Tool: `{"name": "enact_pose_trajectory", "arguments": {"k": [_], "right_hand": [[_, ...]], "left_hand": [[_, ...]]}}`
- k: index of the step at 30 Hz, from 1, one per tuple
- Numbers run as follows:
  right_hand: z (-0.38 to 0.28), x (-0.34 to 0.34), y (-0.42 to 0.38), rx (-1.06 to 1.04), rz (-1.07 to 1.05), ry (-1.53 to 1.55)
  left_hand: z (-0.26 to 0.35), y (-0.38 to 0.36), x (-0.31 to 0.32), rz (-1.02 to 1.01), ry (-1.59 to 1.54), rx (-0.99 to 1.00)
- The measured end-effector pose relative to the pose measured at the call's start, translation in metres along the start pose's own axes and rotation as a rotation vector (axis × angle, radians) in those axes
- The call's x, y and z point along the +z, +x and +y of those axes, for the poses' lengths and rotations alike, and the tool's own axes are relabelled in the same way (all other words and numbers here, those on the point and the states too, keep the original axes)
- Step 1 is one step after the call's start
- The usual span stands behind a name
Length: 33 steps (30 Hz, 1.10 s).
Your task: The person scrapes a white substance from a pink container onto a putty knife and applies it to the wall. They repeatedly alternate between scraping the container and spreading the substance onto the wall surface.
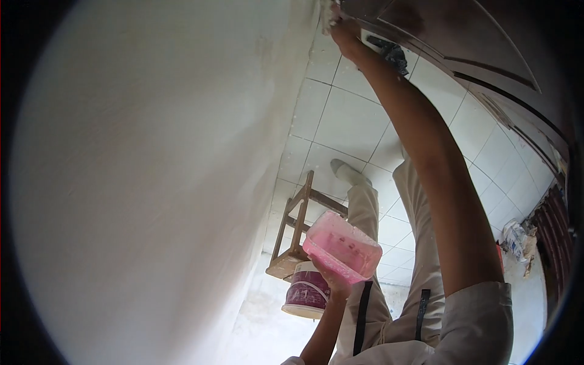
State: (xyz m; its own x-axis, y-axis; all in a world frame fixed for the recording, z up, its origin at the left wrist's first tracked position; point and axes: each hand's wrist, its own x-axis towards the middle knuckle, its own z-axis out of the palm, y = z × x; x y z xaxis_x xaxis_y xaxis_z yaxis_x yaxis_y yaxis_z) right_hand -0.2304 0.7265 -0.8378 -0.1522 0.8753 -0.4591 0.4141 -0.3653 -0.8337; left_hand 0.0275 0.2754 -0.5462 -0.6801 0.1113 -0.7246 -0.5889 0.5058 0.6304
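My left hand (333,281) is closed on a pink rectangular plastic tub (340,249), gripping it from its near left side. Pale smears mark the inside of the tub, and its open face is turned toward me. My right arm stretches far forward. At its end, my right hand (345,33) is closed beside the pale wall (152,152), close to the dark brown panelled door (450,30). A whitish thing shows at its fingers, too small and blurred to name.
A wooden stool (297,207) stands by the wall. A purple and white bucket (309,291) appears to rest on its seat. On the tiled floor (350,115) lies a black crumpled thing (392,56). Plastic bags (517,240) are at the right.
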Motion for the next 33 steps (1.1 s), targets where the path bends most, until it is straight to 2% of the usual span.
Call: {"name": "enact_pose_trajectory", "arguments": {"k": [3,6,8,9,11,12,14,16,18,19,21,24,27,28,29,30,33], "right_hand": [[-0.006,0.042,-0.006,0.046,0.060,-0.283],[-0.007,0.042,-0.010,0.062,0.112,-0.481],[0.002,0.002,-0.041,-0.429,-0.190,-0.495],[0.010,-0.013,-0.046,-0.434,-0.189,-0.506],[0.025,-0.034,-0.051,-0.461,-0.315,0.071],[0.030,-0.042,-0.046,-0.461,-0.320,0.069],[0.037,-0.046,-0.028,-0.101,-0.250,0.182],[0.046,-0.019,0.014,-0.029,-0.219,0.191],[0.027,0.002,0.023,0.066,-0.142,0.180],[0.019,0.015,0.026,0.086,-0.097,0.158],[0.008,0.033,0.023,0.078,-0.017,0.086],[-0.010,0.020,-0.011,-0.029,-0.004,0.065],[-0.028,-0.016,-0.059,-0.151,-0.235,0.390],[-0.035,-0.030,-0.073,-0.135,-0.336,0.530],[-0.040,-0.043,-0.083,-0.029,-0.466,0.649],[-0.038,-0.048,-0.078,-0.038,-0.467,0.647],[-0.012,-0.035,-0.036,0.018,-0.251,0.794]], "left_hand": [[0.012,0.000,0.003,-0.006,0.053,0.062],[0.011,0.000,0.002,-0.011,0.020,0.047],[0.013,0.003,0.002,-0.026,0.007,0.062],[0.013,0.002,0.003,-0.036,0.004,0.077],[0.011,0.004,0.007,-0.035,-0.059,0.040],[0.011,0.005,0.007,-0.030,-0.105,0.007],[0.009,0.005,0.009,-0.045,-0.076,0.070],[0.009,0.011,0.009,-0.063,-0.042,0.139],[0.011,0.014,0.009,-0.091,-0.262,-0.069],[0.007,0.012,0.007,-0.090,-0.256,-0.070],[-0.002,0.004,0.007,0.044,-0.118,-0.025],[0.013,0.006,0.008,-0.070,-0.113,0.084],[0.009,0.008,0.005,-0.105,-0.195,0.031],[0.002,0.008,0.002,-0.112,-0.198,0.033],[-0.006,0.007,0.001,-0.094,-0.172,0.052],[-0.014,0.007,0.000,-0.077,-0.149,0.076],[0.005,0.006,0.007,-0.079,-0.189,0.035]]}}
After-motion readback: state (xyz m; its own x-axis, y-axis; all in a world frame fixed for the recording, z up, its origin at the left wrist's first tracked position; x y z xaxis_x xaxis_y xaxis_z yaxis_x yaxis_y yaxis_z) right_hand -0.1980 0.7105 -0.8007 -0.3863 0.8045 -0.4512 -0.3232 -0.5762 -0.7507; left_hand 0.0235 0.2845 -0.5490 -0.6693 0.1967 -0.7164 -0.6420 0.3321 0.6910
